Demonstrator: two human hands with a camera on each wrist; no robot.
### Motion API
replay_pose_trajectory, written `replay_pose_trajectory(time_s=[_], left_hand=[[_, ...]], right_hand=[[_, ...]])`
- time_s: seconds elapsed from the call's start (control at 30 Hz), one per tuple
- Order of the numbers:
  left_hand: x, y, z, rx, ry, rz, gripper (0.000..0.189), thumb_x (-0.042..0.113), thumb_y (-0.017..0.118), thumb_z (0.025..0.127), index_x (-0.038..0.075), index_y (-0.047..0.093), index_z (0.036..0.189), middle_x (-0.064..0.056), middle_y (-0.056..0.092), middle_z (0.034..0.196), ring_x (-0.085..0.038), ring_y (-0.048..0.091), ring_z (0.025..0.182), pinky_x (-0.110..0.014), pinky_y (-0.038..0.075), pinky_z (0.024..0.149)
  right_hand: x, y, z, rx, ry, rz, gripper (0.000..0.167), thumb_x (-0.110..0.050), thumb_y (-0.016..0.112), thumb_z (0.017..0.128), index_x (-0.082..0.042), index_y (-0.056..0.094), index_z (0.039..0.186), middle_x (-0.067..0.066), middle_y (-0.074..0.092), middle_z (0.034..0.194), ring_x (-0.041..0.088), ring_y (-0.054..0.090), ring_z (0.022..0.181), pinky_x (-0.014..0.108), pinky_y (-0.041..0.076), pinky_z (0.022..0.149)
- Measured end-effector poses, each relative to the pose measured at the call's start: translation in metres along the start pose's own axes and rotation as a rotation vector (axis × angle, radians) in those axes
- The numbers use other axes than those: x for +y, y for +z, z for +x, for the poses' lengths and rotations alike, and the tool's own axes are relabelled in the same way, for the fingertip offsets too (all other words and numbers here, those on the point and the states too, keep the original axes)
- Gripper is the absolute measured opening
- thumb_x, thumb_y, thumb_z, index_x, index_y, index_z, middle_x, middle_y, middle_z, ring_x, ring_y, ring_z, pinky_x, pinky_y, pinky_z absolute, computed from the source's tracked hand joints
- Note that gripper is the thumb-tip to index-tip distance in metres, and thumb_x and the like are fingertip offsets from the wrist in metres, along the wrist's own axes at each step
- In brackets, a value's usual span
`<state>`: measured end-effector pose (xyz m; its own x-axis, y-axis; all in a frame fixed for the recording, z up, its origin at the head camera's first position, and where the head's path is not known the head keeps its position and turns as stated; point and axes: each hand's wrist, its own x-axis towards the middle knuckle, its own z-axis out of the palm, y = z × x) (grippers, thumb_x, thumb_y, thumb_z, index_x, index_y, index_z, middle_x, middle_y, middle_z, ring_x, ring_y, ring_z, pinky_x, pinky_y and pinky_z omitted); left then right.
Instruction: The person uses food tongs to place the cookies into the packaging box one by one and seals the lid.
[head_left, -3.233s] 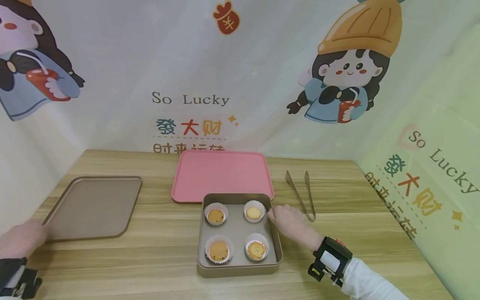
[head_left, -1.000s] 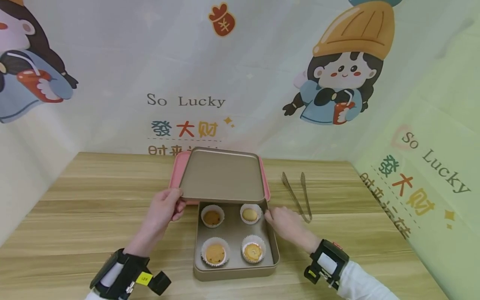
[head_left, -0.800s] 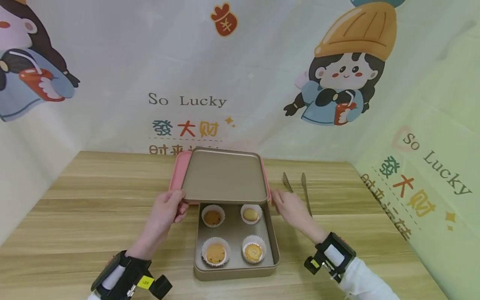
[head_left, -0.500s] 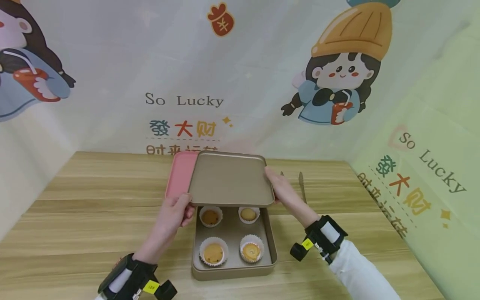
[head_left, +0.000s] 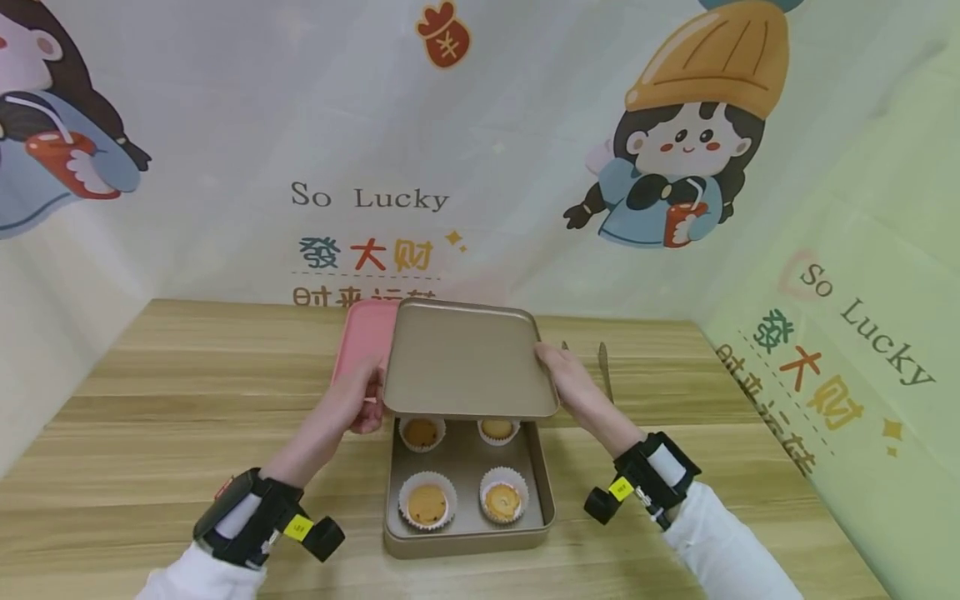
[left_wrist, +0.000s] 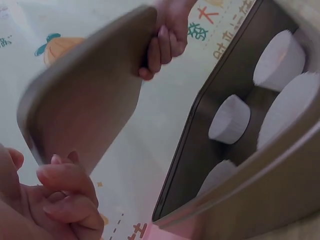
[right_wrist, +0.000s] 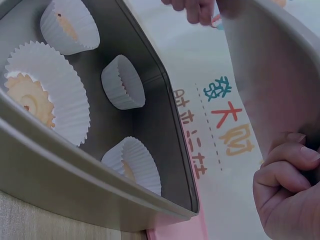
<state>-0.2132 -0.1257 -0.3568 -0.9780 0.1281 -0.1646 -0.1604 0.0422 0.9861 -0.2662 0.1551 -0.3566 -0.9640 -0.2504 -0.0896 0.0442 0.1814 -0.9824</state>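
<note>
A flat, rounded metal lid [head_left: 468, 358] is held tilted above the back of the matching baking tin [head_left: 468, 542]. My right hand [head_left: 573, 379] grips its right edge, thumb on top, with fingers curled under in the right wrist view. My left hand [head_left: 352, 400] is at the left edge; in the left wrist view its bent fingers [left_wrist: 72, 185] meet the lid's rim. Inside the tin stand white paper cups with cookies: a round speckled cookie [head_left: 427, 504] front left and a flower-shaped cookie [head_left: 502, 502] front right. The lid partly covers the two back cookies [head_left: 422, 432].
A pink tray [head_left: 363, 333] lies at the back, mostly covered from sight by the lid. Metal tongs [head_left: 603, 367] lie right of it, partly behind my right arm. A printed cloth backdrop [head_left: 495, 167] borders the wooden table [head_left: 187, 400].
The lid was carried from the table's left side to above the tin by my left hand. My right hand left the tin's rim and took the lid's right edge; the lid shifted slightly right.
</note>
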Motion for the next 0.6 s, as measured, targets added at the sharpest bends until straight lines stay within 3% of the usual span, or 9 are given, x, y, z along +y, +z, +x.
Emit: replay_pose_trajectory(time_s=[0.17, 0.37, 0.43, 0.5, 0.6], left_hand=[[0.007, -0.004, 0.015, 0.008, 0.043, 0.116, 0.043, 0.043, 0.033, 0.095, 0.004, 0.046, 0.08, -0.002, 0.044, 0.059, -0.009, 0.038, 0.042, -0.022, 0.031, 0.041], [0.01, -0.004, 0.021, -0.044, 0.111, 0.185, 0.039, 0.028, 0.034, 0.097, 0.002, 0.046, 0.071, -0.002, 0.041, 0.052, -0.01, 0.035, 0.04, -0.022, 0.03, 0.039], [0.011, -0.005, 0.023, -0.07, 0.114, 0.198, 0.037, 0.026, 0.033, 0.098, 0.003, 0.046, 0.072, 0.0, 0.037, 0.05, -0.008, 0.032, 0.04, -0.02, 0.029, 0.039], [0.014, -0.007, 0.024, -0.088, 0.123, 0.226, 0.037, 0.026, 0.031, 0.099, 0.002, 0.045, 0.074, 0.001, 0.035, 0.051, -0.008, 0.029, 0.041, -0.019, 0.027, 0.04], [0.024, -0.01, 0.025, -0.073, 0.168, 0.276, 0.042, 0.034, 0.026, 0.1, 0.001, 0.045, 0.081, -0.001, 0.036, 0.054, -0.008, 0.032, 0.043, -0.019, 0.027, 0.041]], right_hand=[[0.0, 0.001, -0.003, -0.018, -0.011, -0.013, 0.048, -0.029, 0.031, 0.098, 0.013, 0.048, 0.115, 0.013, 0.06, 0.089, 0.02, 0.059, 0.078, 0.034, 0.048, 0.071], [0.002, -0.004, -0.001, 0.012, 0.002, -0.017, 0.05, -0.032, 0.032, 0.098, 0.011, 0.047, 0.118, 0.013, 0.061, 0.088, 0.018, 0.06, 0.075, 0.033, 0.049, 0.069], [0.001, -0.006, 0.0, 0.033, 0.003, -0.05, 0.049, -0.036, 0.035, 0.097, 0.007, 0.053, 0.11, 0.007, 0.059, 0.074, 0.012, 0.055, 0.061, 0.026, 0.047, 0.058], [-0.001, -0.008, 0.001, 0.041, -0.014, -0.097, 0.047, -0.04, 0.035, 0.097, 0.002, 0.056, 0.091, -0.001, 0.049, 0.059, 0.007, 0.043, 0.048, 0.02, 0.037, 0.047], [-0.008, -0.011, 0.001, 0.054, -0.091, -0.132, 0.047, -0.043, 0.037, 0.095, -0.005, 0.044, 0.068, -0.003, 0.032, 0.047, 0.008, 0.026, 0.039, 0.02, 0.022, 0.04]])
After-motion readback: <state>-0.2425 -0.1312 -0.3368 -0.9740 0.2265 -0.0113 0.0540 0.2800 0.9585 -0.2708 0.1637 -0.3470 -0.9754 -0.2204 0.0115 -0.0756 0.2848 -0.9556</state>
